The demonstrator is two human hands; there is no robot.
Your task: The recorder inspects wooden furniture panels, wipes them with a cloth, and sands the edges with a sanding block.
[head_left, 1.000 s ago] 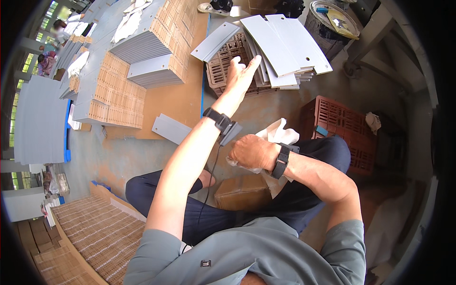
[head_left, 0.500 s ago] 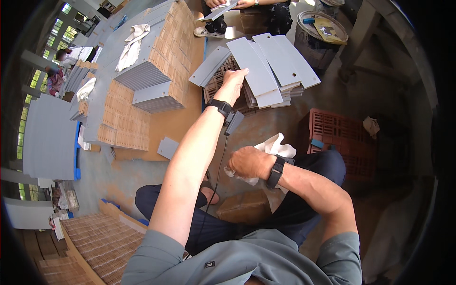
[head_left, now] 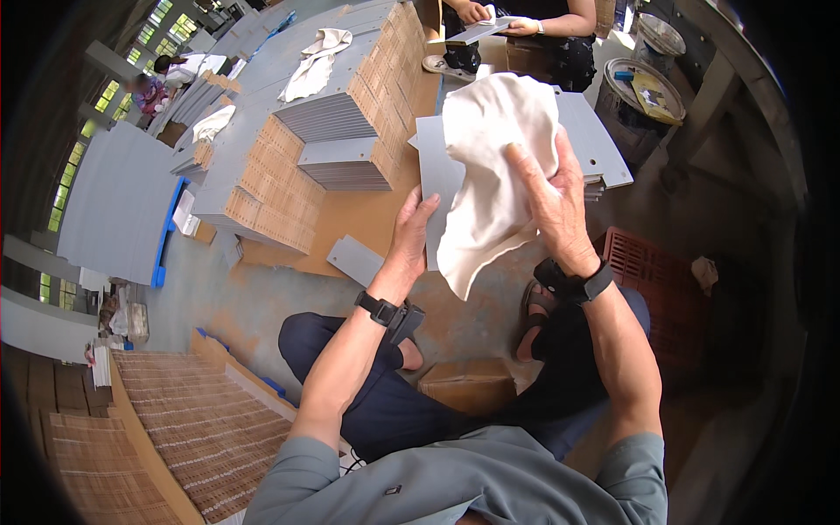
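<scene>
A grey rectangular panel (head_left: 434, 166) is held up in front of me, much of it hidden behind a white cloth (head_left: 490, 166). My left hand (head_left: 409, 229) is closed on the panel's left edge, thumb on the near face. My right hand (head_left: 556, 197) grips the wrinkled cloth at its right side, thumb laid over it; whether those fingers also clasp the panel's edge is hidden. Beyond them, more grey panels (head_left: 597, 140) with small corner holes lie in a loose pile, partly covered by the cloth.
Tall stacks of panels (head_left: 374, 105) stand at the left, cloths on top. A loose panel (head_left: 353, 259) lies near their base. At right are a red plastic crate (head_left: 643, 262) and a lidded bucket (head_left: 630, 105). A cardboard box (head_left: 468, 385) sits between my feet. Opposite, another person wipes a panel.
My left hand has come back from the pile with a panel. My right hand has risen from near my knee, bringing the cloth up against it. The view has shifted too.
</scene>
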